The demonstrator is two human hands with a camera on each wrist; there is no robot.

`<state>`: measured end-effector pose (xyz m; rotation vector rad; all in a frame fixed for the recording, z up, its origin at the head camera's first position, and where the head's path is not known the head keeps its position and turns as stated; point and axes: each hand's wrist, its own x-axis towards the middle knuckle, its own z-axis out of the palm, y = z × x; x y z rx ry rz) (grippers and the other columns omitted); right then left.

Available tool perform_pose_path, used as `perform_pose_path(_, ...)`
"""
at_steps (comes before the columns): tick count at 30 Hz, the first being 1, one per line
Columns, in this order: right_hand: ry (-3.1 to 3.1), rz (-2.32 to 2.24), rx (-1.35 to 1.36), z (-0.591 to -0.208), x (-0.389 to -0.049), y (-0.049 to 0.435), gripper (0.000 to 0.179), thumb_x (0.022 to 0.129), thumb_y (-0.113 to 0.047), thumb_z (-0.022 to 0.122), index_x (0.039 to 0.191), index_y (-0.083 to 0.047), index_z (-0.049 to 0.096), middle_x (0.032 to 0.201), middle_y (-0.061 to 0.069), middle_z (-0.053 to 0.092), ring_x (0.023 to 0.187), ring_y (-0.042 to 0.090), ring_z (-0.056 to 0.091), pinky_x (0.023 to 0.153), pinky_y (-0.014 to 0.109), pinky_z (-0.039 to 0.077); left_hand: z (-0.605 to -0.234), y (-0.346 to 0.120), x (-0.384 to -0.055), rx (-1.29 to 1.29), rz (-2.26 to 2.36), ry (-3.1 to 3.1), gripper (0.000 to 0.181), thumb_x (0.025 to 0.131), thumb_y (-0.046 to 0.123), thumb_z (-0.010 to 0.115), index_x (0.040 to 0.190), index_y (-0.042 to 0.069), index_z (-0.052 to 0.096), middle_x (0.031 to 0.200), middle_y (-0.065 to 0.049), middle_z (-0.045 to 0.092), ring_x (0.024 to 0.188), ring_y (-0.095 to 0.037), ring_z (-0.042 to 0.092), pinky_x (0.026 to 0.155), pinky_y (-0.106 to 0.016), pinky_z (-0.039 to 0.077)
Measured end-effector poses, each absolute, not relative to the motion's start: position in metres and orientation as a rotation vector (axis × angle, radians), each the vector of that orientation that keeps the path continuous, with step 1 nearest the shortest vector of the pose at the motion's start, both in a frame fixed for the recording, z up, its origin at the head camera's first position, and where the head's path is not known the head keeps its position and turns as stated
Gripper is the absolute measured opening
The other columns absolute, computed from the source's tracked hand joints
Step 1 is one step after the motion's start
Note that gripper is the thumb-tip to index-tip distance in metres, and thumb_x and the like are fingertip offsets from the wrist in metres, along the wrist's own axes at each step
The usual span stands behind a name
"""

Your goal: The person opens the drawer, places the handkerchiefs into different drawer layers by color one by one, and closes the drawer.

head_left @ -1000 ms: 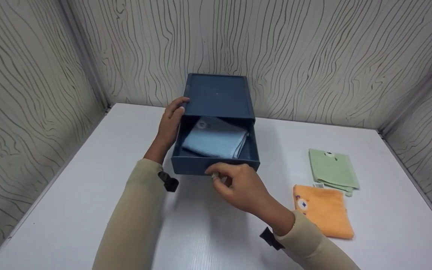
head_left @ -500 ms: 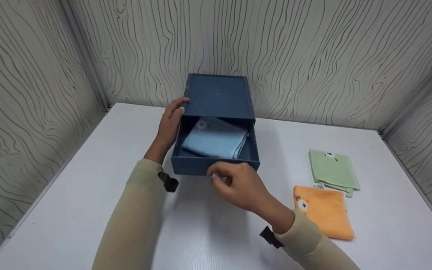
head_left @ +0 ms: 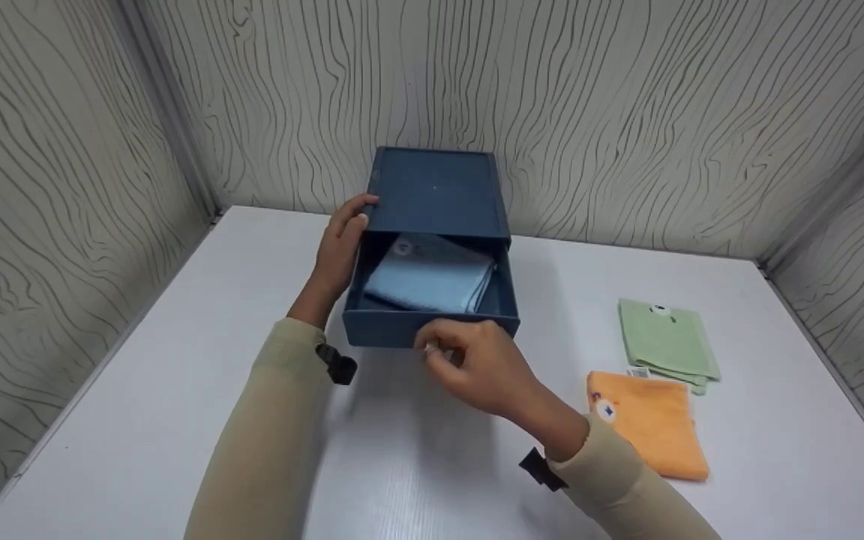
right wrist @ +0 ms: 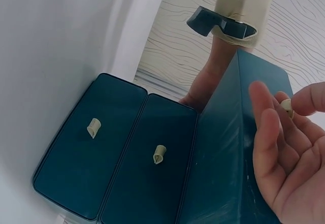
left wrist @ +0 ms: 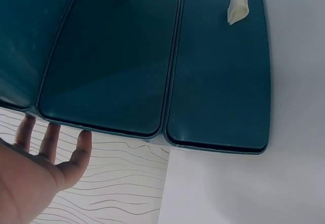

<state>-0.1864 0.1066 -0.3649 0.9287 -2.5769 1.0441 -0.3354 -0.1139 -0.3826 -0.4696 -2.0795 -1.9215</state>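
Observation:
A dark blue drawer cabinet (head_left: 436, 191) stands near the back wall, its top drawer (head_left: 379, 328) pulled partly out. Inside lies a folded light blue towel (head_left: 428, 277), its rear part shaded under the cabinet top. My left hand (head_left: 338, 247) rests against the cabinet's left side; in the left wrist view its fingertips (left wrist: 83, 137) press the side edge. With thumb and curled index finger, my right hand (head_left: 486, 367) pinches the drawer's small cream pull tab (right wrist: 287, 107), mostly covered by the fingers in the head view.
On the white table (head_left: 154, 390), a folded green towel (head_left: 664, 337) and a folded orange towel (head_left: 653, 424) lie to the right. Two lower drawers are closed, each with a cream tab (right wrist: 160, 154). Wood-patterned walls (head_left: 552, 97) enclose the table's back and sides.
The top drawer has slid very slightly back toward the cabinet, my right hand moving with it. My left hand keeps its place, and the towels have not moved.

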Motion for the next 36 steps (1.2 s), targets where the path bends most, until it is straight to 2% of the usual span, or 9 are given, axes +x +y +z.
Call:
perform_pose_path(5,-2.575,1.042,0.936,-0.364,-0.188,0.107,0.019,0.090,-0.012,0.055,0.088,-0.026,0.069,0.073,-0.017,0.062,0.055,0.000,0.048,0.052,0.021,0.044,-0.383,-0.114,-0.336,-0.476,-1.915,-2.074,0.040,0.102,0.022,0.033,0.136,0.010,0.051,0.149,-0.009,0.038,0.130,-0.022,0.041,0.108,-0.042,0.032)
perform_pose_path(13,-2.572,1.030,0.930,-0.364,-0.191,0.107,0.021,0.088,-0.010,0.056,0.085,-0.026,0.069,0.073,-0.017,0.063,0.055,0.000,0.048,0.053,0.021,0.043,-0.383,-0.113,-0.336,-0.503,-1.956,-2.043,0.040,0.101,0.018,0.032,0.135,0.007,0.050,0.146,-0.010,0.041,0.111,-0.019,0.045,0.098,-0.035,0.035)
perform_pose_path(21,-2.593,1.039,0.929,-0.364,-0.195,0.107,0.020,0.089,-0.011,0.056,0.086,-0.025,0.069,0.074,-0.016,0.063,0.058,0.001,0.049,0.055,0.022,0.045,-0.384,-0.113,-0.337,-0.496,-1.943,-2.048,0.040,0.101,0.018,0.032,0.134,0.008,0.051,0.137,-0.011,0.047,0.103,-0.020,0.046,0.093,-0.037,0.037)
perform_pose_path(25,-2.601,1.037,0.931,-0.363,-0.198,0.107,0.019,0.089,-0.012,0.056,0.086,-0.025,0.069,0.074,-0.016,0.063,0.058,0.002,0.049,0.054,0.022,0.045,-0.383,-0.113,-0.336,-0.478,-1.935,-2.053,0.040,0.101,0.017,0.031,0.133,0.009,0.052,0.125,-0.012,0.050,0.093,-0.019,0.045,0.088,-0.036,0.037)
perform_pose_path(27,-2.598,1.034,0.932,-0.363,-0.200,0.107,0.019,0.089,-0.012,0.056,0.085,-0.024,0.069,0.073,-0.016,0.063,0.058,0.002,0.049,0.055,0.022,0.045,-0.382,-0.113,-0.337,-0.478,-1.942,-2.044,0.039,0.101,0.016,0.032,0.133,0.008,0.053,0.121,-0.013,0.051,0.090,-0.023,0.045,0.087,-0.038,0.037)
perform_pose_path(33,-2.583,1.036,0.939,-0.362,-0.204,0.108,0.019,0.088,-0.010,0.056,0.085,-0.024,0.069,0.073,-0.015,0.063,0.059,0.003,0.050,0.055,0.022,0.044,-0.382,-0.113,-0.338,-0.489,-1.938,-2.048,0.040,0.101,0.016,0.031,0.133,0.007,0.052,0.134,-0.012,0.049,0.101,-0.025,0.046,0.091,-0.034,0.035)
perform_pose_path(36,-2.578,1.041,0.938,-0.362,-0.207,0.108,0.019,0.088,-0.010,0.057,0.085,-0.024,0.069,0.075,-0.015,0.064,0.059,0.003,0.050,0.056,0.022,0.045,-0.382,-0.113,-0.338,-0.484,-1.936,-2.048,0.040,0.101,0.016,0.031,0.134,0.007,0.052,0.133,-0.012,0.048,0.097,-0.022,0.044,0.091,-0.032,0.034)
